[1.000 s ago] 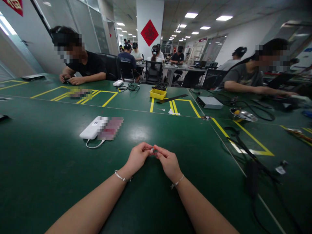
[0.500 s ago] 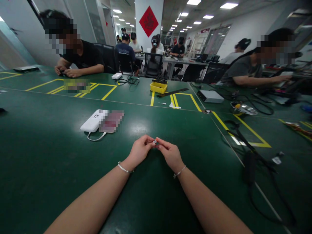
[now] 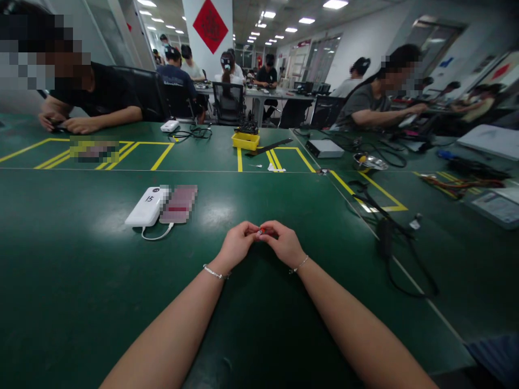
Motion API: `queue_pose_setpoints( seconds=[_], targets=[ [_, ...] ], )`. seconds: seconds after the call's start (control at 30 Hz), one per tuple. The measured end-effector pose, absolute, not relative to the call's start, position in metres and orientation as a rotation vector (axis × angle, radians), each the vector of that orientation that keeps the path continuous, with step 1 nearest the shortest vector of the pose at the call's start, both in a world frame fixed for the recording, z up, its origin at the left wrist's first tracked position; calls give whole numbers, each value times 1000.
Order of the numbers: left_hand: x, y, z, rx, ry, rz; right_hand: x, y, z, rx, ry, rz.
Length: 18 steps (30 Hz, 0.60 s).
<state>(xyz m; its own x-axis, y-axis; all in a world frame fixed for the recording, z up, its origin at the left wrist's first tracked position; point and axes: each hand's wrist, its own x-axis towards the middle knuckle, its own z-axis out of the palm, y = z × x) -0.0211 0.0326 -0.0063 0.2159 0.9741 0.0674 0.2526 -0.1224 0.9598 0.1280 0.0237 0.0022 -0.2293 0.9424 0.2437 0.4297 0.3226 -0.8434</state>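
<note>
My left hand (image 3: pixel 237 244) and my right hand (image 3: pixel 285 243) meet fingertip to fingertip over the green table (image 3: pixel 73 270). Both pinch a tiny red and silver part (image 3: pixel 261 231) between thumb and fingers. The part is too small to name. Each wrist wears a thin silver bracelet. My forearms rest low over the table, close to its near edge.
A white power bank (image 3: pixel 144 208) with a short cable lies to the left, beside a blurred card. A yellow bin (image 3: pixel 245 140), a grey box (image 3: pixel 324 148), a metal dish (image 3: pixel 368 161) and black cables (image 3: pixel 389 237) lie farther off. Several people sit around the tables.
The view has swung to the right, so things slid left in the picture. My hands stay together on the small part, and its red side now shows.
</note>
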Motion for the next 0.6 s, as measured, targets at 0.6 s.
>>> queue_pose_setpoints(
  seconds=[0.6],
  targets=[
    [-20,-4,5,2358,1209,676,305,32,14,-2511,-1596,-63]
  ],
)
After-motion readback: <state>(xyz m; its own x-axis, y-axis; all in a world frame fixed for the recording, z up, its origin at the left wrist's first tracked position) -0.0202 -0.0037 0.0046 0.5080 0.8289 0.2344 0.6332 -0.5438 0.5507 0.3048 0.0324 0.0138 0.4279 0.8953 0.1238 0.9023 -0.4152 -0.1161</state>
